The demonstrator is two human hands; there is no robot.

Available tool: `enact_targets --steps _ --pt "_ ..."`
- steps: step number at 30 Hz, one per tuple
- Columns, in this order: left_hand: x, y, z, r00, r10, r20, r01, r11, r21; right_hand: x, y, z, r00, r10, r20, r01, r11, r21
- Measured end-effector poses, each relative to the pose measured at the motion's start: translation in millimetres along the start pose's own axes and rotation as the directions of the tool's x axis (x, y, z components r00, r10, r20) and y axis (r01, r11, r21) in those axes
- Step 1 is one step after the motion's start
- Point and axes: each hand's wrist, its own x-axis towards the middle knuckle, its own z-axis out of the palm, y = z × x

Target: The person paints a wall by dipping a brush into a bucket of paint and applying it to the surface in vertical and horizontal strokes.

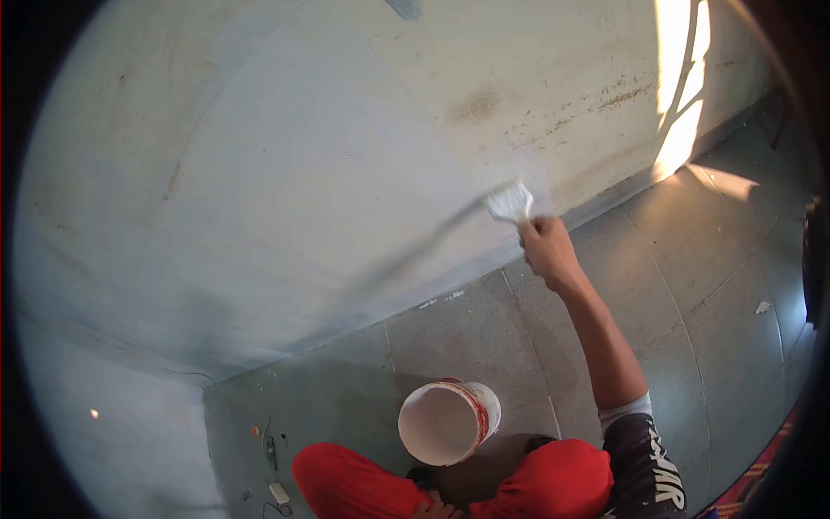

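My right hand (548,251) is closed around the handle of a wide paintbrush (510,202). The brush head is coated white and rests against the lower part of the wall (346,173), just above the floor line. Whitish, damp-looking paint covers much of the wall to the left of the brush. Between my knees stands a white bucket (443,424) with red smears round its side; its inside looks pale. At the bottom edge of the view, my left hand (438,509) shows only in part by my red trouser leg, its grip hidden.
Grey floor tiles (605,346) run along the wall. A white plug or adapter (278,493) with a cord lies at the lower left. Bright sunlight falls on the wall at the upper right. A patterned cloth (752,476) lies at the lower right.
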Motion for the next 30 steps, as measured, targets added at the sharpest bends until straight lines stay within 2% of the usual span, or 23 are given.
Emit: enact_targets --steps 2,4,5,7,8,10,14,16,17,18,20,21,23,25,26,28,30 --pt "-0.6 4.0 6.3 0.999 0.024 -0.049 -0.029 0.995 -0.094 -12.1 -63.8 -3.4 0.996 -0.072 0.045 0.066 0.989 0.13" --pt "1.5 4.5 10.3 0.995 0.049 -0.089 -0.06 0.99 -0.127 -16.0 -109.1 -4.6 0.981 -0.191 0.035 0.182 0.966 0.185" --pt "-0.9 4.6 12.9 0.996 0.051 -0.077 -0.059 0.992 -0.11 -20.2 -127.7 -7.8 0.98 -0.194 0.034 0.185 0.967 0.177" --pt "-3.7 1.8 17.7 0.998 0.06 -0.037 -0.06 0.998 0.015 -26.2 -153.5 -11.6 0.929 -0.364 -0.065 0.369 0.901 0.228" --pt "-6.4 0.3 20.4 0.998 0.066 -0.02 -0.064 0.995 0.072 -25.0 -155.9 -12.5 0.929 -0.364 -0.061 0.368 0.902 0.225" --pt "-10.4 -3.1 25.8 0.997 0.084 0.001 -0.082 0.983 0.165 -24.8 -155.3 -16.2 0.965 -0.262 0.006 0.245 0.911 0.331" --pt "-10.0 -5.7 37.5 0.993 0.116 -0.002 -0.112 0.964 0.242 7.0 -71.6 4.6 0.991 -0.128 0.038 0.11 0.946 0.305" --pt "-4.1 -5.5 35.4 0.975 0.22 -0.02 -0.195 0.898 0.395 4.0 -35.7 9.5 0.999 -0.021 0.043 0.008 0.958 0.287" --pt "-5.5 -2.5 33.0 0.973 0.228 -0.024 -0.2 0.897 0.394 0.3 -21.3 9.0 0.997 0.053 0.064 -0.069 0.959 0.273" --pt "-9.3 -0.7 27.3 0.969 0.237 -0.07 -0.195 0.908 0.371 -1.4 -7.0 7.3 0.997 0.049 0.058 -0.062 0.961 0.27" --pt "-12.8 -1.9 19.0 0.958 0.259 -0.127 -0.199 0.912 0.357 -1.8 11.2 3.3 0.975 0.201 0.093 -0.212 0.969 0.13" --pt "-12.9 -3.5 16.6 0.949 0.286 -0.133 -0.213 0.892 0.398 -5.3 12.8 3.5 0.979 0.189 0.083 -0.198 0.973 0.122" --pt "-9.6 -10.6 19.2 0.932 0.327 -0.157 -0.231 0.868 0.438 -6.8 12.3 1.4 0.963 0.256 0.084 -0.265 0.957 0.122" --pt "-8.1 -18.7 26.7 0.907 0.388 -0.167 -0.275 0.843 0.463 -12.6 -24.5 -0.8 0.972 0.226 0.063 -0.232 0.966 0.112" --pt "-7.5 -20.2 25.7 0.899 0.399 -0.178 -0.281 0.84 0.464 -13.3 -49.0 -3.1 0.985 0.159 0.074 -0.166 0.981 0.105" --pt "-17.6 -12.9 7.4 0.926 0.37 -0.076 -0.323 0.88 0.349 -11.7 -105.3 -8.1 0.996 -0.007 0.085 -0.003 0.993 0.114" --pt "-21.2 -12.4 18.1 0.925 0.374 -0.067 -0.321 0.864 0.388 -15.2 -164.4 -15.5 0.98 -0.163 0.114 0.138 0.97 0.198"
